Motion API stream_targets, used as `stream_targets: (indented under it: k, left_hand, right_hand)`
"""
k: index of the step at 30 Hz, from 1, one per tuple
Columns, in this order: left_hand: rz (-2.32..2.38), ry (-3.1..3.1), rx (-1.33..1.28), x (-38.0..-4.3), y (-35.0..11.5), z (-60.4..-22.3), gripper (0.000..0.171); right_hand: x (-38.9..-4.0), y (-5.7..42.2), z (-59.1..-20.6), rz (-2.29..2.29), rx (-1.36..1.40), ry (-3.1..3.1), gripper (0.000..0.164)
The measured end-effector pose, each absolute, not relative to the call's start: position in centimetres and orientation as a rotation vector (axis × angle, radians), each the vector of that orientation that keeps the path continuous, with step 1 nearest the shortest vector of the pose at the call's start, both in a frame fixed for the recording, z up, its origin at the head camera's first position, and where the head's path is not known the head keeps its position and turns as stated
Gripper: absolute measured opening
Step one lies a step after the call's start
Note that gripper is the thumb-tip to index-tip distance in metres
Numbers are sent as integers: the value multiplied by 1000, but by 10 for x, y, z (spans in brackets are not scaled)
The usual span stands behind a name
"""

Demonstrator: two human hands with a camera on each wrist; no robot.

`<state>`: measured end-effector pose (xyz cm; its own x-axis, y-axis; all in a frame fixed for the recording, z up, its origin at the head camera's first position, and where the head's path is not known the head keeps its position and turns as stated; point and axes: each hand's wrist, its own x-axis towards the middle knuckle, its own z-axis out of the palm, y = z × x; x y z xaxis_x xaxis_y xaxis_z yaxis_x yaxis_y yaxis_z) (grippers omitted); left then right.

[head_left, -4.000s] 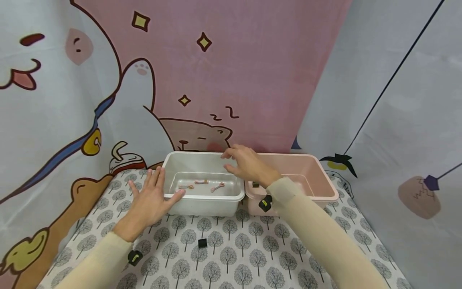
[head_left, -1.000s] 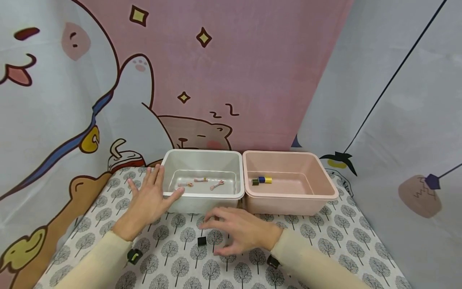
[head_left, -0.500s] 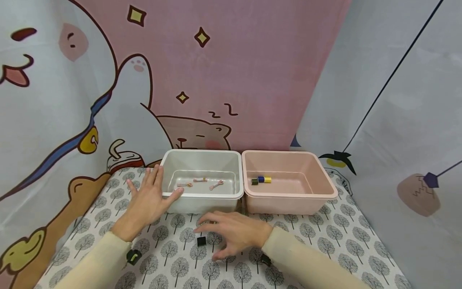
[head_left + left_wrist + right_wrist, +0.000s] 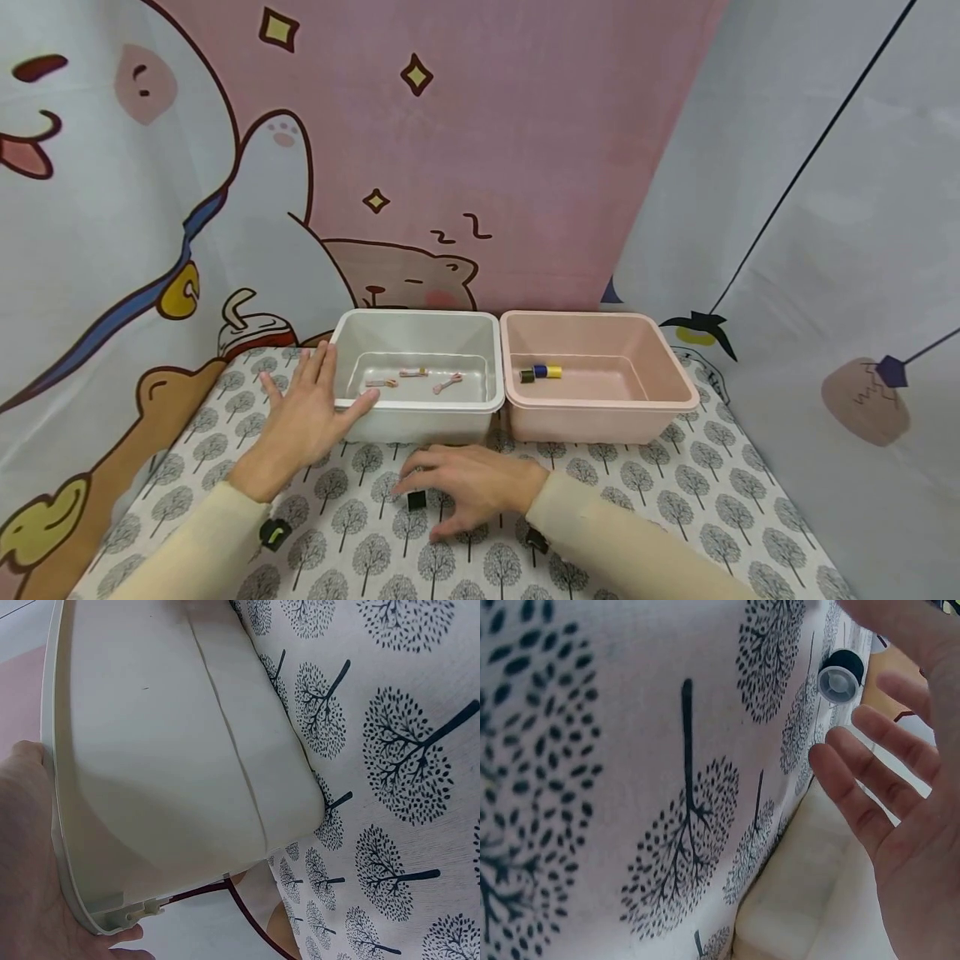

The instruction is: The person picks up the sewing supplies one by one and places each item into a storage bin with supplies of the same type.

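My left hand (image 4: pixel 300 421) lies with fingers straight on the front left corner of the white bin (image 4: pixel 420 423); the left wrist view shows it against the rim. In that bin lie a few small pinkish bundles (image 4: pixel 447 383), too small to identify. My right hand (image 4: pixel 480 482) hovers low over the tablecloth, fingers parted, holding nothing. Just beyond its fingertips is a black thread spool (image 4: pixel 416 500), its pale end facing the camera in the right wrist view (image 4: pixel 838 684). The gap between fingers and spool is small.
A pink bin (image 4: pixel 592 423) stands right beside the white one. Inside it, at the left, are a dark green spool (image 4: pixel 527 377), a blue spool (image 4: pixel 539 372) and a yellow spool (image 4: pixel 553 372). Printed cloth hangs behind, and a tree-patterned tablecloth (image 4: pixel 498 567) covers the table.
My right hand has come from above the bins down to the tablecloth, then moved left toward the black spool. My left hand has stayed on the white bin.
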<state>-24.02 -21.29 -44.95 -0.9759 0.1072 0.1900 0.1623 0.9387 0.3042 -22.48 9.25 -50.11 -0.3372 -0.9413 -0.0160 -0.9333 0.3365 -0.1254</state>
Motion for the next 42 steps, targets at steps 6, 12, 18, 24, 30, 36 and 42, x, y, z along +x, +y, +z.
stream_targets:
  k: [6, 12, 18, 24, 30, 36, 42]
  left_hand:
    - [-488, -2915, -207, -240, -213, -450, 121]
    - [-495, -2915, -207, -240, -213, -450, 121]
    - [-499, -2913, -205, -239, -214, -450, 122]
    - [-491, -2913, -206, -239, -214, -450, 124]
    - [-495, -2912, -207, -240, -214, -449, 123]
    - [-493, -2913, -207, -240, -213, -449, 122]
    - [-498, -2911, -206, -239, -213, -449, 122]
  right_hand:
    - [-225, 89, -504, -145, -1792, 2474, 59]
    - [-225, 86, -504, -213, -1845, 2473, 40]
    - [-225, 86, -502, -274, -1866, 2458, 36]
    - [-225, 89, -497, -346, -1883, 2454, 34]
    - [-223, 94, -490, -369, -1911, 2468, 36]
    - [-220, 100, -485, -365, -1936, 2499, 37]
    - [-215, 107, -478, -335, -1947, 2549, 35]
